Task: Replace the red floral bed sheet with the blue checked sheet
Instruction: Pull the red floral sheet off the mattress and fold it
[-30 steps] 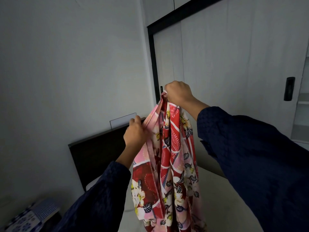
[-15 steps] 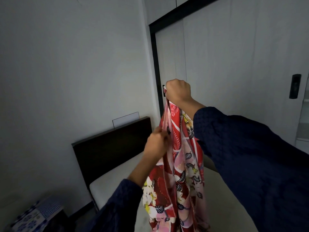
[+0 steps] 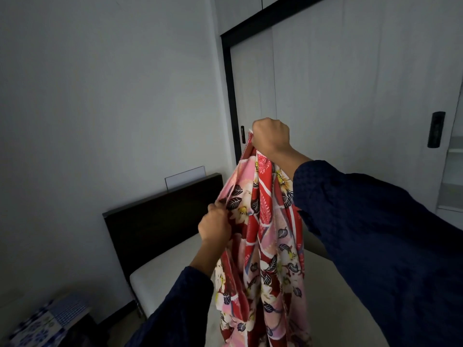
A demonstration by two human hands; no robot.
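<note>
While two dark blue sleeves (image 3: 375,234) reach in from the bottom and right edges of the view, both hands are closed on the red floral sheet (image 3: 265,234), which is off the bed and hangs bunched in long folds between them. Lower and nearer, the left hand (image 3: 215,225) pinches a fold at the cloth's left edge, its fingers curled into the fabric beside a dark leaf print. Higher and farther out, the right hand (image 3: 270,137) is a tight fist round the gathered top of the sheet, and the rest of the cloth drops from it past the bottom of the frame. Below and behind the hanging cloth lies a bare pale mattress (image 3: 160,279). At the lower left corner, down beside the bed, the blue checked sheet (image 3: 71,309) sits folded, touching a blue-and-white flowered cloth (image 3: 35,329); what they rest on is too dark to make out. A dark headboard (image 3: 160,221) stands at the mattress end against a plain grey wall (image 3: 100,96), with a thin pale panel (image 3: 185,176) showing above its top edge. Farthest back, white sliding doors (image 3: 350,96) in a black frame fill the right side, with a black handle (image 3: 436,128) near open shelves (image 3: 454,171).
</note>
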